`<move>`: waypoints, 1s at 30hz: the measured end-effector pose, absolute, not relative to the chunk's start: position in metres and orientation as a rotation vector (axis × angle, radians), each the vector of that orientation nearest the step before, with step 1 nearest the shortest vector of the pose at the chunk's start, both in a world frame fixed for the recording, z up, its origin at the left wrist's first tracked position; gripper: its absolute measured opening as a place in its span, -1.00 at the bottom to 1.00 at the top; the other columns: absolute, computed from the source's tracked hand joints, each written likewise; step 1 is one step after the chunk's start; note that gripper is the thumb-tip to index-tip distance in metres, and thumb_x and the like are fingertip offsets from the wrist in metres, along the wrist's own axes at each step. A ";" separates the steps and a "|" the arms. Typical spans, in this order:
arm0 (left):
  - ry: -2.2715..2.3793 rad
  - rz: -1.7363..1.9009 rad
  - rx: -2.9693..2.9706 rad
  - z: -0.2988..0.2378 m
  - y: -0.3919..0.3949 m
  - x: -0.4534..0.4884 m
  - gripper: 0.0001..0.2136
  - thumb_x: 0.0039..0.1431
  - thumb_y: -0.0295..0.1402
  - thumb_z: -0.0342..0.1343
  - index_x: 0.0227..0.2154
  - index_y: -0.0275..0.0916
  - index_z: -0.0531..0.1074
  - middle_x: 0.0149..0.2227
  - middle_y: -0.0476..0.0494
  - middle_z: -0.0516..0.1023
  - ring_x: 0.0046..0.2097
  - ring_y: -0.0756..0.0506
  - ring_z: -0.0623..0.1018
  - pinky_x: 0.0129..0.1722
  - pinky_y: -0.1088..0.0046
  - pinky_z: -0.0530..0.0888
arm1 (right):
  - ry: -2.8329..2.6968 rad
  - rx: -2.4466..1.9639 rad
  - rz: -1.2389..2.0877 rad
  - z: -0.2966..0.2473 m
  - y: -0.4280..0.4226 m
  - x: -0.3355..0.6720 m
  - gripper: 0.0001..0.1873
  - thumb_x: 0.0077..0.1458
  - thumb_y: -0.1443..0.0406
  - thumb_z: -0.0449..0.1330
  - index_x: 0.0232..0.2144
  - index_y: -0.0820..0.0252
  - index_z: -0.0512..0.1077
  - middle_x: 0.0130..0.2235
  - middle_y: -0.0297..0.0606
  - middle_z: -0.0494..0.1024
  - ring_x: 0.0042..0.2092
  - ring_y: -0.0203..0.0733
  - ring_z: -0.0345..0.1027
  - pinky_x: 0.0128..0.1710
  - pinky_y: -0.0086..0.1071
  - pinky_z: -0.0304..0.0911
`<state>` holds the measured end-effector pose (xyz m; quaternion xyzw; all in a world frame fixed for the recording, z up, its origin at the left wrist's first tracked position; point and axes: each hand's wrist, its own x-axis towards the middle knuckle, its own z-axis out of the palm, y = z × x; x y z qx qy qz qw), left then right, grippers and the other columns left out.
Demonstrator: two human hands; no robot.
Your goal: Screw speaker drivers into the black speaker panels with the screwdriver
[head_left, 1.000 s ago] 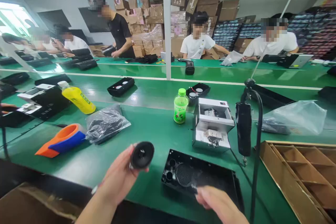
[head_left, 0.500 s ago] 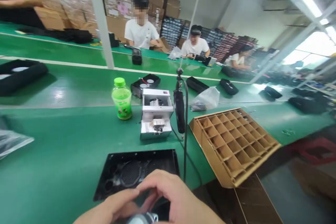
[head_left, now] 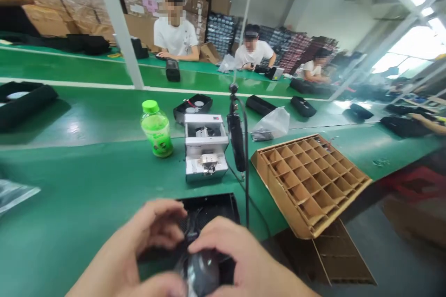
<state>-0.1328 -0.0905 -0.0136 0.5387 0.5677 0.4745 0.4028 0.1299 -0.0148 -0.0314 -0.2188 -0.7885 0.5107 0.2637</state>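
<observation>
Both my hands are close together at the bottom of the head view, over a black plastic speaker housing (head_left: pixel 212 205) that lies on the green table. My left hand (head_left: pixel 146 236) and my right hand (head_left: pixel 233 255) curl around a dark round speaker driver (head_left: pixel 204 271), held between their fingers just above the housing's near edge. The driver is blurred and partly hidden by my fingers.
Behind the housing stand a green drink bottle (head_left: pixel 156 130), a white and silver screw feeder box (head_left: pixel 205 146) and a hanging black electric screwdriver (head_left: pixel 237 141) with its cable. A cardboard divider tray (head_left: pixel 310 181) sits at the right. Other workers sit across the green conveyor (head_left: pixel 104 88).
The camera swung right and down. My left hand brought the speaker driver in to my right hand, and both now hold it over the black housing.
</observation>
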 end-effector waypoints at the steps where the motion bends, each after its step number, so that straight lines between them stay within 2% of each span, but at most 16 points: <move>1: 1.507 1.280 1.389 -0.014 -0.092 -0.142 -0.34 0.08 -0.09 0.54 0.24 0.07 0.49 0.09 -0.19 0.67 -0.02 -0.28 0.71 -0.01 0.19 0.74 | -2.060 -0.678 1.270 -0.023 -0.016 0.135 -0.28 0.01 -0.16 0.54 0.14 -0.05 0.60 -0.04 -0.22 0.64 -0.09 -0.13 0.60 -0.09 -0.31 0.55; 3: 1.645 1.394 1.481 -0.018 -0.096 -0.158 -0.38 0.21 0.00 0.45 0.29 0.08 0.46 0.19 -0.20 0.63 0.15 -0.33 0.66 0.18 0.09 0.67 | -1.949 -0.824 1.097 -0.013 -0.013 0.145 -0.39 0.15 -0.11 0.46 0.14 -0.01 0.53 -0.03 -0.19 0.59 -0.14 -0.16 0.57 -0.19 -0.34 0.53; 4: 1.702 1.379 1.536 -0.023 -0.098 -0.165 -0.32 0.22 0.04 0.44 0.36 0.10 0.41 0.30 -0.22 0.57 0.25 -0.38 0.61 0.29 -0.01 0.60 | -1.927 -0.870 1.044 -0.010 -0.010 0.149 -0.47 0.23 -0.03 0.42 0.16 -0.03 0.50 0.00 -0.17 0.56 -0.11 -0.16 0.55 -0.18 -0.35 0.52; 7: 1.790 1.092 1.675 -0.044 -0.102 -0.170 0.08 0.13 0.12 0.49 0.59 0.17 0.02 0.61 -0.26 0.17 0.55 -0.54 0.28 0.50 -0.32 0.30 | -1.982 -0.942 1.003 -0.003 0.002 0.155 -0.60 0.30 0.24 0.38 0.15 -0.12 0.51 0.08 -0.20 0.49 -0.02 -0.19 0.52 -0.08 -0.36 0.50; 9: 1.781 0.942 1.689 -0.059 -0.104 -0.165 0.13 0.18 0.06 0.48 0.62 0.19 -0.14 0.65 -0.27 0.03 0.60 -0.54 0.17 0.53 -0.35 0.22 | -2.127 -0.989 0.992 0.005 0.010 0.152 -0.57 0.27 0.32 0.38 0.14 -0.17 0.53 0.11 -0.22 0.48 -0.01 -0.20 0.54 -0.04 -0.35 0.52; 11: 1.732 0.909 1.674 -0.068 -0.105 -0.158 0.05 0.24 0.00 0.46 0.61 0.19 -0.09 0.62 -0.28 0.11 0.59 -0.50 0.22 0.53 -0.30 0.25 | -2.364 -1.032 0.998 0.016 0.016 0.146 -0.50 0.28 0.36 0.32 0.20 -0.20 0.49 0.16 -0.22 0.47 0.01 -0.19 0.57 0.01 -0.29 0.56; 14: 1.682 0.948 1.645 -0.073 -0.104 -0.154 0.05 0.18 0.04 0.49 0.59 0.17 -0.02 0.58 -0.30 0.19 0.55 -0.51 0.29 0.52 -0.31 0.28 | -2.723 -1.091 0.997 0.028 0.023 0.136 -0.50 0.35 0.35 0.24 0.26 -0.20 0.44 0.23 -0.21 0.47 0.02 -0.14 0.63 0.06 -0.17 0.62; 17: 1.686 0.971 1.618 -0.076 -0.103 -0.156 0.07 0.15 0.09 0.49 0.59 0.12 0.01 0.57 -0.33 0.21 0.53 -0.54 0.31 0.50 -0.33 0.29 | -2.981 -1.185 0.796 0.024 0.029 0.129 -0.56 0.39 0.25 0.26 0.27 -0.14 0.45 0.18 -0.17 0.54 -0.09 -0.04 0.67 -0.06 -0.03 0.67; 20: 1.696 0.976 1.597 -0.079 -0.104 -0.156 0.07 0.13 0.10 0.49 0.59 0.10 0.05 0.56 -0.34 0.22 0.51 -0.54 0.34 0.49 -0.31 0.32 | -3.094 -1.203 0.660 0.013 0.033 0.126 -0.52 0.36 0.20 0.33 0.28 -0.11 0.45 0.14 -0.17 0.58 -0.12 0.04 0.68 -0.12 0.05 0.68; 27: 1.730 1.013 1.504 -0.073 -0.105 -0.148 0.01 0.15 0.25 0.41 0.57 0.12 0.11 0.55 -0.25 0.26 0.51 -0.53 0.33 0.52 -0.28 0.28 | -3.125 -1.224 0.696 0.005 0.034 0.124 -0.43 0.40 0.18 0.29 0.39 -0.05 0.36 0.24 -0.15 0.56 -0.04 0.04 0.69 -0.10 0.01 0.69; 30: 1.732 1.004 1.516 -0.073 -0.104 -0.149 0.01 0.15 0.28 0.39 0.57 0.18 0.09 0.55 -0.21 0.25 0.51 -0.51 0.34 0.51 -0.26 0.30 | -3.137 -1.216 0.696 0.008 0.033 0.122 -0.48 0.42 0.21 0.27 0.36 -0.04 0.38 0.22 -0.18 0.58 0.02 0.04 0.69 -0.06 -0.03 0.69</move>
